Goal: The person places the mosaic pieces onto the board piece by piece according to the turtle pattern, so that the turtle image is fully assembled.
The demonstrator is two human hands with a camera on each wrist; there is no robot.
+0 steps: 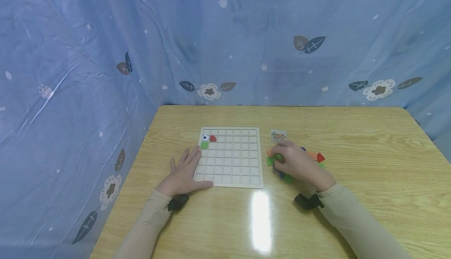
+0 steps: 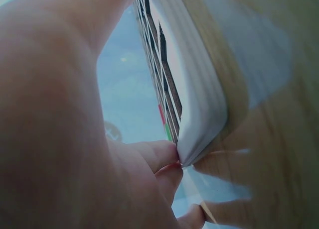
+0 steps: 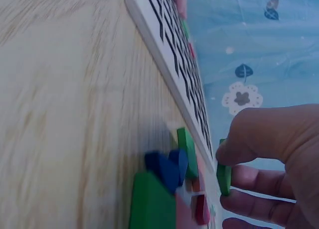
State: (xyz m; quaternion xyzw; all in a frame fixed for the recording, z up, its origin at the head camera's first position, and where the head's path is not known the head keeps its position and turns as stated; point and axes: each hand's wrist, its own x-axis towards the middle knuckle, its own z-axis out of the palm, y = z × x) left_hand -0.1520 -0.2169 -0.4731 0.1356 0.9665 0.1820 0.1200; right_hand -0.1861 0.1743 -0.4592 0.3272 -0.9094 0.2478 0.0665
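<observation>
A white grid board (image 1: 232, 161) lies on the table. My left hand (image 1: 181, 176) rests at its left edge, fingers spread, with the thumb along the near-left corner. In the left wrist view, fingertips touch the rim of the board (image 2: 204, 89). Set on the grid at the upper left are a white round eye piece (image 1: 205, 138), a red rounded piece (image 1: 213, 138) and a green square (image 1: 204, 145). To the right of the board, my right hand (image 1: 297, 163) pinches a green block (image 3: 224, 176) between thumb and fingers, above the loose blocks.
Under and around the right hand lie green blocks (image 3: 152, 201), blue blocks (image 3: 167, 169), an orange piece (image 1: 312, 155) and a red triangle (image 1: 320, 157). A small picture card (image 1: 278, 135) lies behind them. Blue patterned cloth (image 1: 246, 55) hangs along the table's far and left sides.
</observation>
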